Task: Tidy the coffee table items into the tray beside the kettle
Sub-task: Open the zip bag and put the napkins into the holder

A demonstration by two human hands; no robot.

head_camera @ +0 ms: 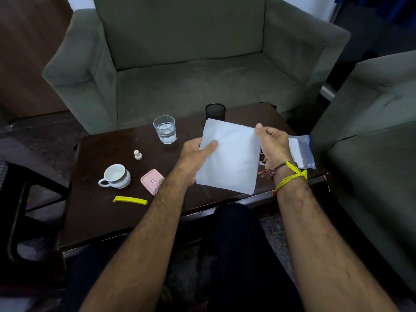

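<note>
Both hands grip one white paper sheet (229,156) above the dark counter (108,217). The left hand (195,158) is closed on the sheet's left edge, thumb pressed flat on the upper face and the other fingers hidden beneath. The right hand (273,146) pinches the sheet's upper right corner with the thumb on top; yellow and brown threads (290,174) circle its wrist. The sheet is plain, nearly square, lightly creased and held tilted, its near corner hanging over the counter's front edge. Referenced from the sheet: a clear drinking glass (164,129) holding some water stands at 10 o'clock; a black cylindrical cup (215,111) stands at 12 o'clock, touching nothing; a clear plastic bag (300,152) lies at 3 o'clock, partly behind the right hand. At 9 o'clock lie a small white cap (137,154), an empty white teacup (116,176), a pink lid (152,181) and a yellow clip (130,200), all set apart from each other. Bare counter surface is open toward 7 o'clock. Grey armchairs (180,52) border the counter's far and right sides.
</note>
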